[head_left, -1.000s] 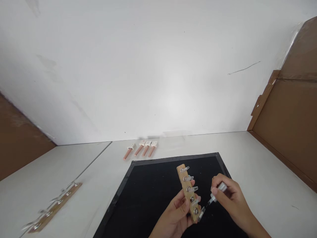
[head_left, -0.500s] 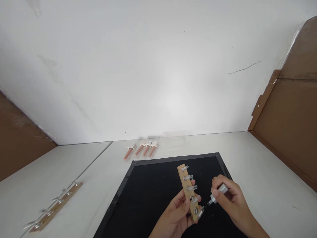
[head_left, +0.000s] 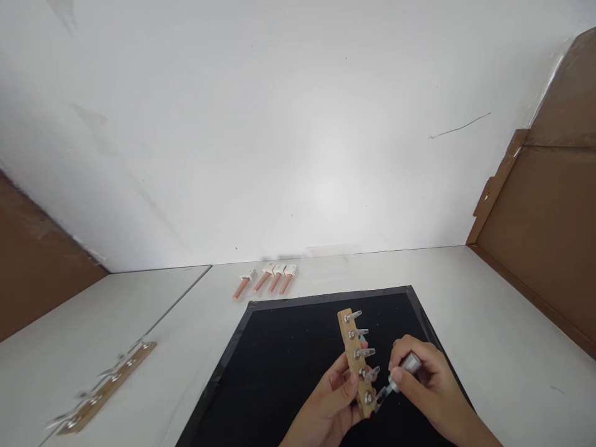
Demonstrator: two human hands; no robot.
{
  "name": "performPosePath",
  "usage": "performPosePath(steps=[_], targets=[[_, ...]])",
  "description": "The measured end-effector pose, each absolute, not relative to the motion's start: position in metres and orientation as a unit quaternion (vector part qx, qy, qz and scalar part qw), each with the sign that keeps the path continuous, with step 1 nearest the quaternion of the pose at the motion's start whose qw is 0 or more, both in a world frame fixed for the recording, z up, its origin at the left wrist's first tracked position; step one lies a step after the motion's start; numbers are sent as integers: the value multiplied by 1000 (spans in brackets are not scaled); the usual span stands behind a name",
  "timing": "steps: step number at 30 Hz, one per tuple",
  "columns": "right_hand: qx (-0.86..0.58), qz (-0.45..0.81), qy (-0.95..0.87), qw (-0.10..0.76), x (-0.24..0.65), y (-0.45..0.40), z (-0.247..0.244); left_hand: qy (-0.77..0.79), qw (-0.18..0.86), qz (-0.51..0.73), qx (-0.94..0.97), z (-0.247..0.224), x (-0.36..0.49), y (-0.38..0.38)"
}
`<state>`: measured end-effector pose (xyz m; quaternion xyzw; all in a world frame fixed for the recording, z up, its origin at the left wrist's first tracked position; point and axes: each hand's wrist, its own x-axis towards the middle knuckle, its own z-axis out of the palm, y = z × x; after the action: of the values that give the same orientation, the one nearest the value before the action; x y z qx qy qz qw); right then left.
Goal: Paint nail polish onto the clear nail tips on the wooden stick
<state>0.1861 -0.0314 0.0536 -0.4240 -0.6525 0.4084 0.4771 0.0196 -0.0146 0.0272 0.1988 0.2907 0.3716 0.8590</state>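
Observation:
My left hand (head_left: 326, 400) is closed around a narrow wooden nail-tip holder (head_left: 350, 340), tilted over a black mat. Several clear false nails stick out from its right side, each on a round metal mount. My right hand (head_left: 426, 379) pinches a silver-capped nail polish brush (head_left: 410, 362). The brush end points down and left and meets the lowest clear nail (head_left: 382, 397); whether any polish is on it I cannot tell. The fingers behind the holder are partly hidden.
The black mat (head_left: 279, 372) with taped edges lies on a white table (head_left: 488, 310). Several pink-handled pieces with white square ends (head_left: 277, 278) lie behind it. A second wooden holder with clear nails (head_left: 112, 386) is at left. Cardboard panels (head_left: 540, 198) stand at both sides.
My right hand has moved slightly left, bringing the brush onto the lowest nail. The holder in my left hand has turned slightly, showing more of its metal mounts.

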Motion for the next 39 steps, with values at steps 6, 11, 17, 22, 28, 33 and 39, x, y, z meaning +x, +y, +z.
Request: performPosePath(steps=[6, 11, 17, 22, 28, 33, 39], targets=[[-439, 404, -661, 455, 187, -32, 51, 290, 858, 361, 222, 24, 20, -13], [-462, 391, -661, 444, 185, -30, 54, 292, 859, 358, 222, 23, 18, -14], [-462, 367, -643, 488, 185, -30, 54, 290, 858, 361, 223, 22, 14, -14], [-437, 381, -661, 476, 184, -32, 55, 291, 856, 361, 229, 23, 17, -13], [-473, 356, -666, 454, 182, -31, 56, 288, 858, 360, 226, 25, 18, -14], [-503, 324, -650, 468, 183, -29, 57, 288, 859, 365, 215, 26, 16, -16], [-473, 337, -642, 500, 184, -31, 56, 286, 859, 368, 213, 24, 15, -15]])
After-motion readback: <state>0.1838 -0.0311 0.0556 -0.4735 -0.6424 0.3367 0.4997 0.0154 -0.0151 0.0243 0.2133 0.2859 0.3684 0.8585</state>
